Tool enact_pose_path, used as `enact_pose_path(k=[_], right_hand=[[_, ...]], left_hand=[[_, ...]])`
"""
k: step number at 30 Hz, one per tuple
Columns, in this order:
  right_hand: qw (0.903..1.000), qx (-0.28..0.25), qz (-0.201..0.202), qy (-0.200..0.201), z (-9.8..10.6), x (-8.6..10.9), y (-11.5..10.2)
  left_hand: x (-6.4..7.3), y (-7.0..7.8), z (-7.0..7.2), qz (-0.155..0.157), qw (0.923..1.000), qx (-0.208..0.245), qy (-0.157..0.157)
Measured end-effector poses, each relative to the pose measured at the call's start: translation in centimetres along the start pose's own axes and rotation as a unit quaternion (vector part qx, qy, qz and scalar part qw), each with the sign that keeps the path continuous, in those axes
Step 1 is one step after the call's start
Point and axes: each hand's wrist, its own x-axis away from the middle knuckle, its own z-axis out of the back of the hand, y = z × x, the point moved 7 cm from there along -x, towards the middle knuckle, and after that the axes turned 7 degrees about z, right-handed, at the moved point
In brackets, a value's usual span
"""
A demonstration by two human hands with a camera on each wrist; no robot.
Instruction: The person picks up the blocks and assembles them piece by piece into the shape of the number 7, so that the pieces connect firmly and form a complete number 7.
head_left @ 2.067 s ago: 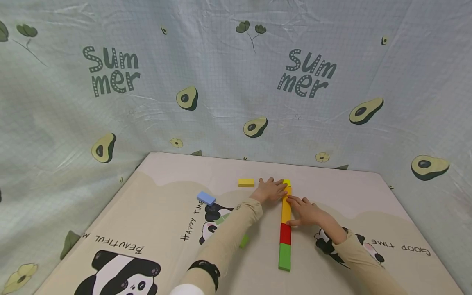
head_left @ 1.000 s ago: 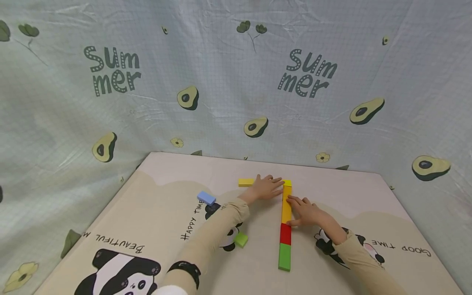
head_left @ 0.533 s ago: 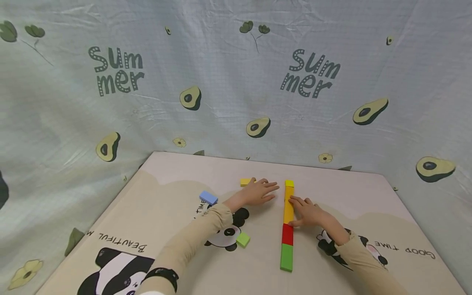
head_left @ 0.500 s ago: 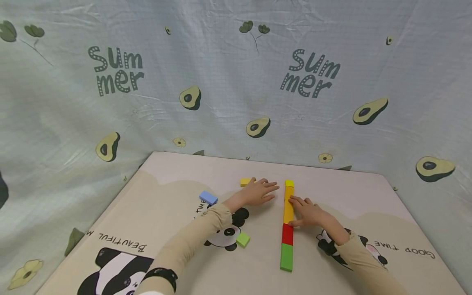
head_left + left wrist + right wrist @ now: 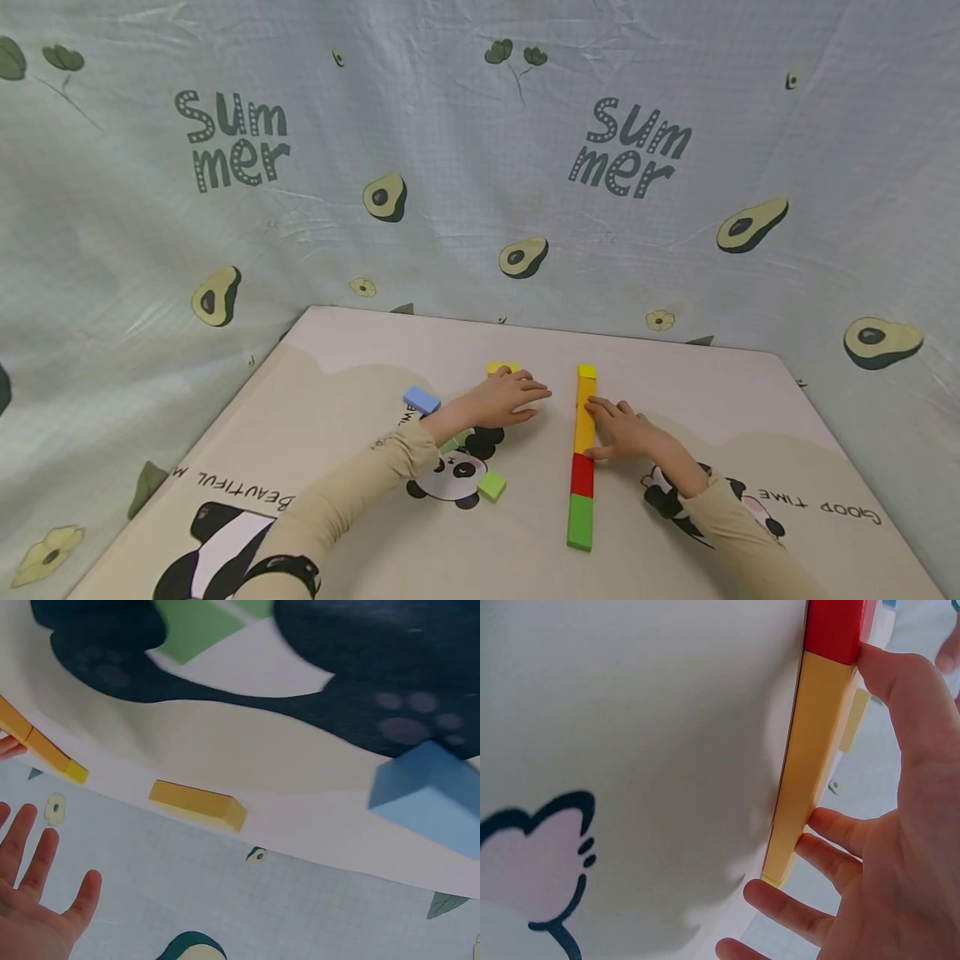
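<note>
A straight row of blocks runs away from me: a green block (image 5: 580, 523), a red block (image 5: 582, 475), a long orange stretch (image 5: 584, 432) with a seam showing in the left wrist view, and a small yellow block (image 5: 587, 372) at the far end. My right hand (image 5: 628, 432) touches the row's right side with its fingertips on the orange and its thumb by the orange-red joint. To the left, my left hand (image 5: 495, 400) hovers with spread fingers, holding nothing. It partly covers a loose yellow block (image 5: 501, 367) in the head view; the left wrist view shows that block whole.
A blue block (image 5: 422, 399) lies left of my left hand. Nearer to me, a lime-green block (image 5: 492, 486) rests on the panda-printed table cover (image 5: 525, 533). A printed curtain (image 5: 450, 167) rises behind the table's far edge.
My left hand has drawn away from the far end of the row, moving left and slightly toward me. The right hand has stayed at the row, and the blocks keep their places.
</note>
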Motion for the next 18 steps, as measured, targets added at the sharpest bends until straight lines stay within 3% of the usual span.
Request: enact_pose_path(k=[13, 18], right_hand=[[0.9998, -0.001, 0.017, 0.007, 0.1, 0.1, -0.3], [0.9999, -0.001, 0.014, 0.004, -0.1, 0.1, -0.3]], left_hand=[[4.9, -2.1, -1.0, -0.028, 0.9991, -0.027, 0.016], [6.5, -3.4, -1.1, -0.021, 0.9991, -0.028, 0.023]])
